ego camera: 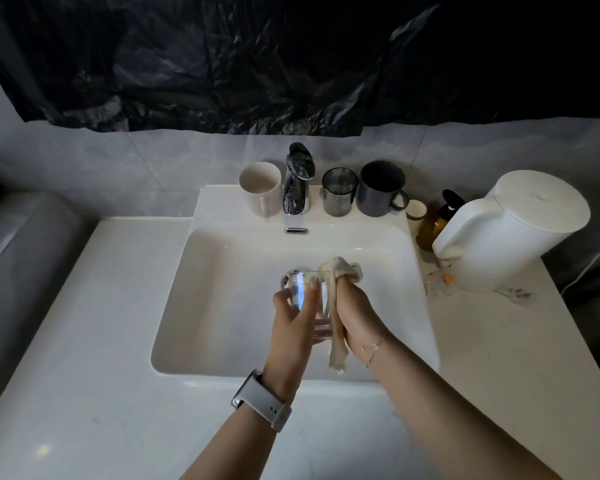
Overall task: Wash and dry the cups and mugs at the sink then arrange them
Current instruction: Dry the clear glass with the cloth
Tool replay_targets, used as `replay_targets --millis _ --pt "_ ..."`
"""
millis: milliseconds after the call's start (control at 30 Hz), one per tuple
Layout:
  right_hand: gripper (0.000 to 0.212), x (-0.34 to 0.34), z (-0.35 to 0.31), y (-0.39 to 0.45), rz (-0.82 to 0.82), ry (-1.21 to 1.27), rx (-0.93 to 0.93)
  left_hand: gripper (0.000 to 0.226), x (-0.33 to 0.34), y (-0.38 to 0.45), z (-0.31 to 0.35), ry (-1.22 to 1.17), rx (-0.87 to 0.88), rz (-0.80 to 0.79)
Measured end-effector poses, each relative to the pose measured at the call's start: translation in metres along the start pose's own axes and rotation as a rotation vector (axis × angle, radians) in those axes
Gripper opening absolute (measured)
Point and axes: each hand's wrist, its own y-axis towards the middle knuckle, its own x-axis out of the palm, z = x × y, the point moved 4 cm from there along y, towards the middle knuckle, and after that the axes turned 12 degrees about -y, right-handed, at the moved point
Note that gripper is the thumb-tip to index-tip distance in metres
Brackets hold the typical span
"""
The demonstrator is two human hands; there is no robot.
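Over the white sink basin point(222, 306), my left hand point(293, 318) grips a clear glass cup point(317, 315), fingers wrapped round its side. My right hand point(355, 311) holds a cream cloth point(338, 275) against the cup's rim, and the cloth's tail hangs down past my wrist. On the ledge behind the basin stand a white mug point(260, 188) left of the tap, and a smoky glass tumbler point(339, 195) and a dark grey mug point(381, 188) right of it.
A chrome tap point(297, 183) rises at the back centre. On the right counter stand a small cream cup point(415, 209), an amber pump bottle point(433, 223) and a white kettle point(510, 230). Black plastic sheeting covers the wall above.
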Motion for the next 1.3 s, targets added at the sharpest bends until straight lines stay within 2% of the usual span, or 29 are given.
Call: replay_targets --millis 67,133,233,333,433,500,600,700,833,900,1000,1133,1233,1300 --pt "0.032 -0.002 0.006 0.0 -0.054 -0.015 -0.001 0.062 -0.003 0.004 -0.001 -0.014 -0.036 -0.04" --pt "0.027 -0.006 0.008 0.0 -0.073 0.03 0.008 0.078 -0.007 0.008 -0.003 -0.018 -0.054 -0.063" --pt "0.032 -0.009 0.006 -0.001 -0.14 0.236 0.006 0.061 -0.01 0.012 -0.001 -0.072 -0.029 -0.037" --pt "0.005 -0.01 0.0 -0.001 -0.209 0.369 -0.054 0.046 -0.009 0.015 0.002 -0.077 0.005 0.0" --pt "0.024 -0.01 0.003 0.0 -0.112 0.334 -0.049 0.044 -0.005 0.009 0.001 -0.041 0.035 0.026" --pt "0.041 -0.011 0.003 0.0 -0.039 0.208 -0.058 0.046 0.0 0.001 0.001 -0.008 0.111 -0.007" --pt "0.04 -0.011 -0.003 -0.004 0.078 0.102 -0.142 0.051 0.005 -0.007 0.0 0.01 0.186 -0.021" --pt "0.042 0.001 0.008 -0.013 0.08 0.09 -0.109 0.048 -0.001 -0.003 0.003 0.018 0.176 0.054" --pt "0.032 0.016 0.022 -0.019 0.152 0.055 -0.109 0.046 -0.007 -0.007 0.01 0.095 0.227 0.139" --pt "0.03 0.01 0.014 -0.013 0.158 0.094 -0.088 0.048 -0.005 -0.015 0.007 0.04 0.242 0.094" --pt "0.04 0.001 0.006 -0.007 0.102 0.167 0.002 0.052 -0.006 -0.018 0.008 0.024 0.232 0.004" --pt "0.045 0.004 0.009 -0.01 0.086 0.229 0.021 0.061 -0.016 0.003 0.016 0.286 0.253 -0.003" --pt "0.03 0.001 0.006 -0.012 0.139 0.249 -0.026 0.06 -0.015 0.012 0.012 0.396 0.288 -0.031" --pt "0.023 -0.001 0.007 -0.012 0.135 0.245 -0.06 0.055 -0.014 0.013 0.013 0.426 0.296 0.019"
